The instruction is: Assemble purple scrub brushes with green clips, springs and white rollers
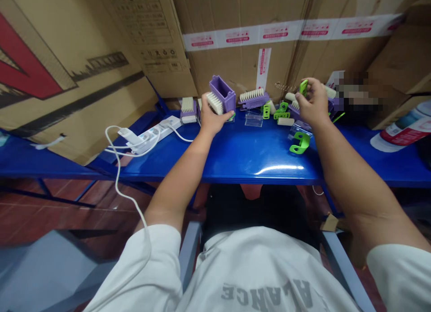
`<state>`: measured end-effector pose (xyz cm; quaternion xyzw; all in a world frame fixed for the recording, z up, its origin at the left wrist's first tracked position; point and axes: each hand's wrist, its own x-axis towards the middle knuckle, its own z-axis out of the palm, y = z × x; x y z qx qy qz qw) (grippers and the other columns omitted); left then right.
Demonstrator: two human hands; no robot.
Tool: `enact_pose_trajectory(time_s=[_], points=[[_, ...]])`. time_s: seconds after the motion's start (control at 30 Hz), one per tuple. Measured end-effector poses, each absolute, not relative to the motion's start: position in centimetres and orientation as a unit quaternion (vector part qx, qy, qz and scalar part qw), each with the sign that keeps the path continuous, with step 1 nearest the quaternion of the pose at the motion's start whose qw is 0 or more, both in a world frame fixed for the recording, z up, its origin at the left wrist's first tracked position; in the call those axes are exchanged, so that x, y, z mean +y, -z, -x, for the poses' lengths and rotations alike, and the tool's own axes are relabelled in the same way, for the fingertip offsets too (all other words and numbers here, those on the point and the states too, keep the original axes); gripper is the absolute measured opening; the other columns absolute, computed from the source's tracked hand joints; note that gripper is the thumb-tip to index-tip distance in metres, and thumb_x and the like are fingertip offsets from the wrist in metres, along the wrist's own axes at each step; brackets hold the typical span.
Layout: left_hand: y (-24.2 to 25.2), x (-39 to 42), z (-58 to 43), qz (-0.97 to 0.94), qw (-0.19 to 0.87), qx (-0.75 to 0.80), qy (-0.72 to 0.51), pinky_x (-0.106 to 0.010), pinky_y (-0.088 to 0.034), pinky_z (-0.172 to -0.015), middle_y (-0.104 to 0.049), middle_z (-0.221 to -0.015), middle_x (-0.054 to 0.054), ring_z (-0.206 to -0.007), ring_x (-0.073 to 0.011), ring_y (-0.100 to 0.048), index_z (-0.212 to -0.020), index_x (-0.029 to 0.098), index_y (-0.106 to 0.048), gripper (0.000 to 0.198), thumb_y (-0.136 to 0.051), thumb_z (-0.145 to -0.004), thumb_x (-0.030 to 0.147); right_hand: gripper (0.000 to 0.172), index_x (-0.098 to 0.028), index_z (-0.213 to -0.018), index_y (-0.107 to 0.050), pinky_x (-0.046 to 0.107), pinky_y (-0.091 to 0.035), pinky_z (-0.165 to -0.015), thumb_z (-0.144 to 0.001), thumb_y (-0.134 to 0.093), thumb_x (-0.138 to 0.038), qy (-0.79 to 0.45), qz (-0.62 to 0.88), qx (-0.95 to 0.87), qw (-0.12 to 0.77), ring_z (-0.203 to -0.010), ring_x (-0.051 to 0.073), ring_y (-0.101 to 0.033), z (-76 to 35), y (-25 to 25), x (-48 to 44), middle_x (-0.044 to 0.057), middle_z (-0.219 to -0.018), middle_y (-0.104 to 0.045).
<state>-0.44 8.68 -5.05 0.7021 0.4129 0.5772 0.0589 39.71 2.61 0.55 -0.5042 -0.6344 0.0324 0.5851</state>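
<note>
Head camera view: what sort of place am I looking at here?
Probably a small assembly or packing station in a storeroom: taped cardboard cartons stacked close behind, a blue workbench, and purple brushes laid out among green plastic parts.

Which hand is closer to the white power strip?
Left. The left hand is right of the white power strip, holding a white-bristled brush; the right hand is much farther right, holding a green plastic piece.
</note>
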Motion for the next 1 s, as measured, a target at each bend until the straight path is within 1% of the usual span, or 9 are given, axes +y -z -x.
enact_pose_trajectory(time_s=[0.1, 0.17, 0.3, 0.37, 0.43, 0.53, 0.7, 0.87, 1.0], points=[[3.8, 6.9, 0.2, -0.702, 0.028, 0.423, -0.572, -0.058, -0.059, -0.131, -0.070, -0.158, -0.011, -0.153, -0.0376, -0.071, -0.162, 0.033, -0.045, 0.104, -0.109, -0.082, 0.049, 0.040, -0.031, -0.123, -0.076, 0.071, -0.054, -0.131, -0.089, -0.093, -0.046, -0.081, 0.495, -0.613, 0.610, -0.144, 0.042, -0.072, -39.4, -0.6, 2.7, 0.011, -0.127, -0.079], [3.0, 5.7, -0.1, -0.712, 0.010, 0.419, -0.563, -0.059, -0.057, -0.133, -0.068, -0.161, -0.011, -0.156, -0.0388, -0.069, -0.164, 0.034, -0.045, 0.102, -0.107, -0.084, 0.050, 0.041, -0.030, -0.117, -0.077, 0.069, -0.059, -0.127, -0.085, -0.098, -0.046, -0.119, 0.479, -0.594, 0.635, -0.143, 0.041, -0.073, -39.2, -0.6, 2.8, 0.010, -0.122, -0.080], [1.8, 4.1, -0.5, -0.737, -0.032, 0.412, -0.534, -0.063, -0.053, -0.138, -0.070, -0.161, -0.014, -0.161, -0.0438, -0.064, -0.159, 0.032, -0.055, 0.094, -0.108, -0.083, 0.047, 0.048, -0.031, -0.109, -0.076, 0.058, -0.073, -0.103, -0.077, -0.106, -0.049, -0.233, 0.439, -0.542, 0.678, -0.133, 0.038, -0.079, -38.5, -0.4, 3.0, 0.006, -0.114, -0.081], [1.5, 3.7, -0.6, -0.748, -0.038, 0.413, -0.518, -0.064, -0.053, -0.139, -0.071, -0.160, -0.013, -0.161, -0.0439, -0.064, -0.156, 0.032, -0.059, 0.089, -0.108, -0.083, 0.045, 0.047, -0.031, -0.104, -0.076, 0.053, -0.076, -0.094, -0.075, -0.108, -0.049, -0.279, 0.425, -0.514, 0.691, -0.123, 0.035, -0.083, -38.2, -0.4, 2.9, 0.004, -0.108, -0.081], [1.4, 3.4, -0.8, -0.757, -0.033, 0.417, -0.501, -0.063, -0.054, -0.139, -0.072, -0.160, -0.012, -0.160, -0.0432, -0.065, -0.155, 0.032, -0.062, 0.087, -0.108, -0.082, 0.041, 0.043, -0.030, -0.099, -0.076, 0.049, -0.077, -0.089, -0.075, -0.108, -0.046, -0.310, 0.418, -0.488, 0.701, -0.114, 0.032, -0.085, -37.9, -0.5, 2.5, 0.002, -0.101, -0.080], [1.4, 3.1, -0.9, -0.767, -0.017, 0.424, -0.481, -0.062, -0.055, -0.139, -0.072, -0.161, -0.012, -0.158, -0.0426, -0.066, -0.154, 0.032, -0.064, 0.088, -0.109, -0.079, 0.033, 0.042, -0.030, -0.093, -0.074, 0.047, -0.078, -0.088, -0.075, -0.109, -0.042, -0.345, 0.416, -0.450, 0.711, -0.109, 0.030, -0.087, -37.5, -0.9, 1.9, 0.001, -0.094, -0.080], [1.4, 3.0, -1.1, -0.762, 0.000, 0.430, -0.484, -0.061, -0.055, -0.139, -0.073, -0.161, -0.012, -0.156, -0.0423, -0.068, -0.155, 0.030, -0.062, 0.095, -0.109, -0.073, 0.020, 0.048, -0.031, -0.093, -0.069, 0.048, -0.079, -0.090, -0.074, -0.111, -0.046, -0.382, 0.423, -0.407, 0.713, -0.114, 0.031, -0.088, -37.3, -1.5, 1.3, -0.001, -0.097, -0.082], [1.1, 2.8, -1.1, -0.743, 0.027, 0.452, -0.493, -0.066, -0.057, -0.136, -0.076, -0.153, -0.011, -0.152, -0.0432, -0.070, -0.147, 0.031, -0.062, 0.089, -0.111, -0.072, 0.023, 0.052, -0.031, -0.091, -0.066, 0.052, -0.077, -0.098, -0.076, -0.107, -0.059, -0.388, 0.430, -0.422, 0.697, -0.118, 0.032, -0.086, -37.4, -1.7, 0.9, 0.001, -0.097, -0.083], [1.1, 2.6, -1.1, -0.746, 0.038, 0.462, -0.479, -0.066, -0.057, -0.136, -0.077, -0.151, -0.011, -0.149, -0.0433, -0.072, -0.144, 0.031, -0.064, 0.087, -0.110, -0.070, 0.022, 0.053, -0.031, -0.090, -0.065, 0.056, -0.074, -0.104, -0.076, -0.104, -0.065, -0.383, 0.435, -0.438, 0.687, -0.123, 0.035, -0.083, -37.1, -2.0, 0.4, 0.005, -0.099, -0.083]])
